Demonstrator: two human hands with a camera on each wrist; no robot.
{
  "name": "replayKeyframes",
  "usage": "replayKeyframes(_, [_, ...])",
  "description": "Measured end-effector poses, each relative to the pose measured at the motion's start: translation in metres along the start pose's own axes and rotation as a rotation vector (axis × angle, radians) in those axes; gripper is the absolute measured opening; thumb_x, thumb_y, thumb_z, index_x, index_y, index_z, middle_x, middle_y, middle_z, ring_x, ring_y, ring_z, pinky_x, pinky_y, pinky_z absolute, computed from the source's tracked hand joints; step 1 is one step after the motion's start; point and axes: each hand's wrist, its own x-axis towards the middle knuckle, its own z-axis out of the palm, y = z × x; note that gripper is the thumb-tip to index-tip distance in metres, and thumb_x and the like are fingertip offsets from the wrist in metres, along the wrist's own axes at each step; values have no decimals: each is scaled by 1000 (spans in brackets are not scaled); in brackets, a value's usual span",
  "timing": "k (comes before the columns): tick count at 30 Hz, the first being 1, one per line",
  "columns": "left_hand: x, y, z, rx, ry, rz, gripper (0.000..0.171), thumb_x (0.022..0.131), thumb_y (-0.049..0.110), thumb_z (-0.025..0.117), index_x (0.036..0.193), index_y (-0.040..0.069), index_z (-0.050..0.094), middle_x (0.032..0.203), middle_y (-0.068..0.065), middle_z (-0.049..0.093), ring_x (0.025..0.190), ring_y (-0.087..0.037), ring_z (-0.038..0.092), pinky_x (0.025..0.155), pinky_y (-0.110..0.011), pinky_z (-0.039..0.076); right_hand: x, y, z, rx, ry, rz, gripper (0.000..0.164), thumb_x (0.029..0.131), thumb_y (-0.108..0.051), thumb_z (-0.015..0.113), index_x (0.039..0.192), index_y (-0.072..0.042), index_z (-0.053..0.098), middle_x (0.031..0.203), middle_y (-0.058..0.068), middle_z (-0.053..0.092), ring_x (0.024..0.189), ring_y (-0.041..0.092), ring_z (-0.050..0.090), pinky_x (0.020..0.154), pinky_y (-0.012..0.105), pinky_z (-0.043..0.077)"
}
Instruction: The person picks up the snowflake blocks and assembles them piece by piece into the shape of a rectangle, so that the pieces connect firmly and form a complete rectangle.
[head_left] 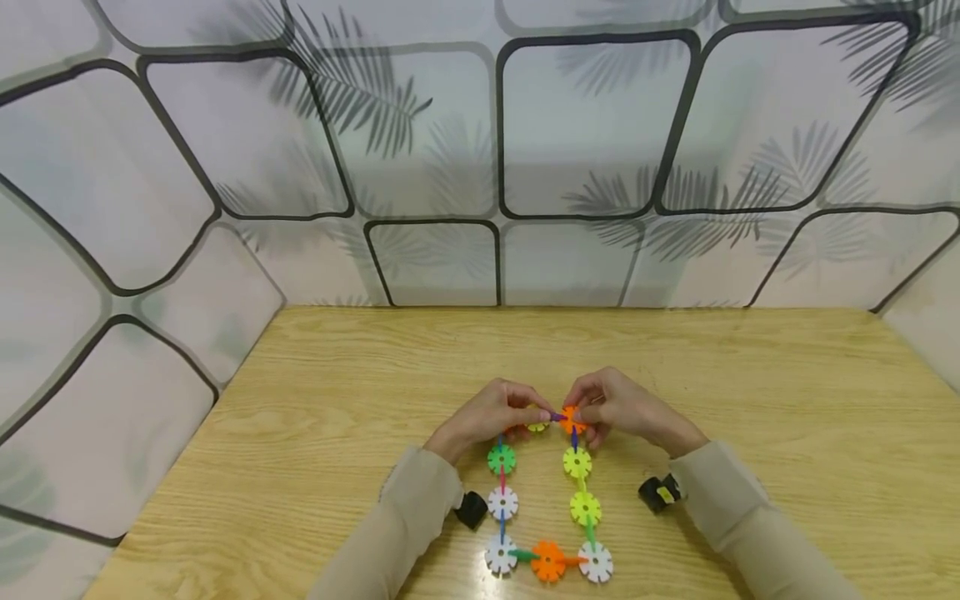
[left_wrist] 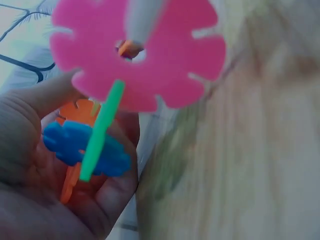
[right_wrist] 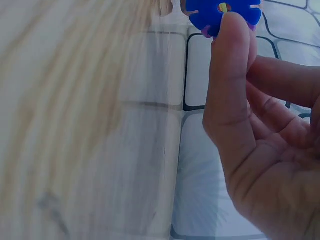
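Observation:
Notched plastic building discs joined by slim connectors form a ring on the table in the head view. My left hand pinches a yellow notched disc at the top of this ring. A purple connector lies between the fingertips of both hands. Opposite, my right hand pinches an orange notched disc between thumb and fingers. In the left wrist view, a pink notched disc with a green connector is close to the camera. The right wrist view shows the thumb against a blue notched disc.
Along the ring's near side lie a white disc, an orange disc and another white disc. A green disc is on its left side. The wooden table meets a patterned backdrop.

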Motion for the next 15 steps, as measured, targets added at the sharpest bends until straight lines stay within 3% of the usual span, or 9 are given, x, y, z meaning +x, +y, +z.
replayKeyframes(3, [1,2,-2,-2,17,28,20,99,9,66,112,-4,74,80,0,64,61,-10,49,59,-23,43,0,2,-4,-16,8,11,12,96,8,57,104,11,65,80,11,67,61,19,64,58,35,59])
replayKeyframes(7, [0,3,-8,-5,77,47,26,102,14,63,121,-4,69,111,-4,69,93,-13,60,83,-28,50,0,4,-8,-10,11,26,13,97,5,57,106,11,65,80,12,66,62,19,64,59,36,59])
replayKeyframes(11, [-8,5,-16,1,125,3,34,105,21,59,133,2,63,128,-11,64,114,-23,59,102,-44,45,-2,5,-13,17,29,47,15,97,5,56,109,13,62,84,14,66,65,21,67,61,38,60])
replayKeyframes(15, [-21,9,-25,42,210,-38,42,106,25,57,144,6,54,141,-16,53,127,-33,50,107,-54,39,-6,7,-23,44,83,87,19,98,7,54,114,16,58,90,17,66,71,27,71,65,41,61])
